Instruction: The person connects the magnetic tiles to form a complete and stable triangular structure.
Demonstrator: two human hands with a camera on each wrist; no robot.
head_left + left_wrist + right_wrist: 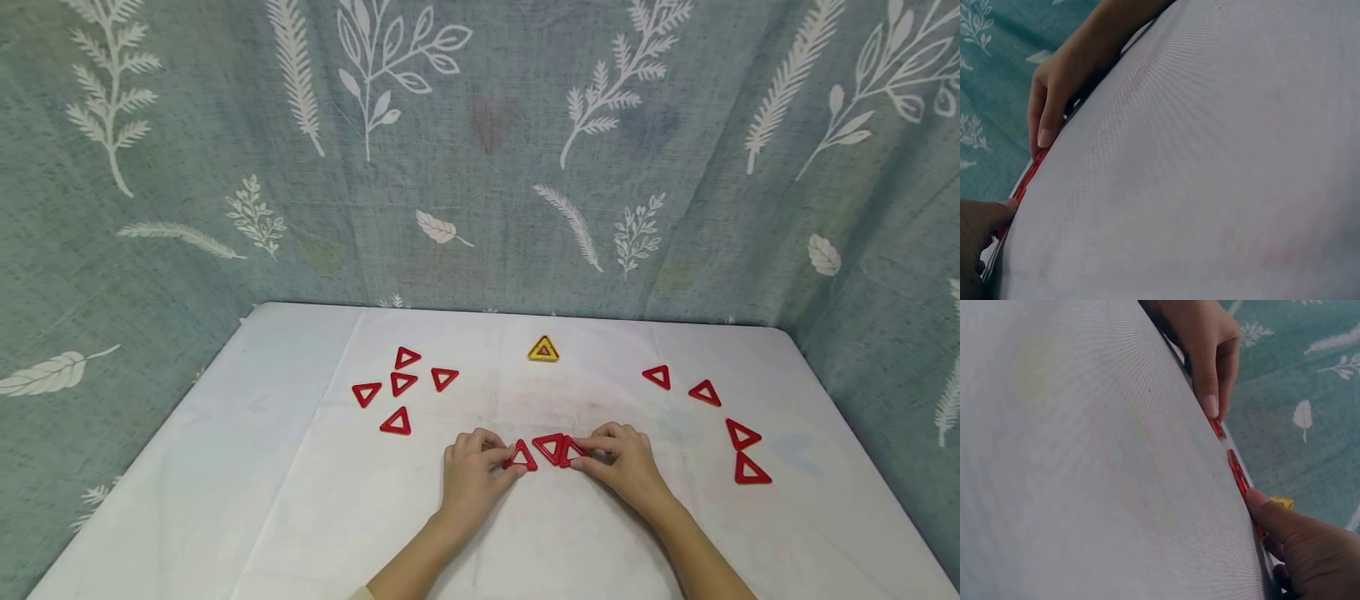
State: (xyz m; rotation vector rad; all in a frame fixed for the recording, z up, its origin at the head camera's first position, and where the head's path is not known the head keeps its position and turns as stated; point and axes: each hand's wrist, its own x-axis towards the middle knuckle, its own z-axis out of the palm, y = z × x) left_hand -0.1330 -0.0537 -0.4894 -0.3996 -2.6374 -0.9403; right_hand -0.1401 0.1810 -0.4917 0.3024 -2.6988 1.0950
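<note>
Thumb and fingertips of my left hand [474, 472] pinch a hollow red triangle [529, 456] on the white table. Across from it, my right hand [624, 463] pinches a second hollow red triangle [565, 451] by its right side. Between the two lies a third red triangle [543, 452], side by side with the right-hand piece and a small gap away from the left-hand one. In the right wrist view the left hand's red piece [1217, 428] and the right side's red pieces [1239, 475] show edge-on, flat on the cloth.
Several loose red triangles [395, 384] are scattered at the left. Several more red triangles [742, 443] form a curved line at the right. A yellow triangle [543, 357] lies near the far edge. Behind the white table [300, 500] hangs a green leaf-patterned curtain [487, 167].
</note>
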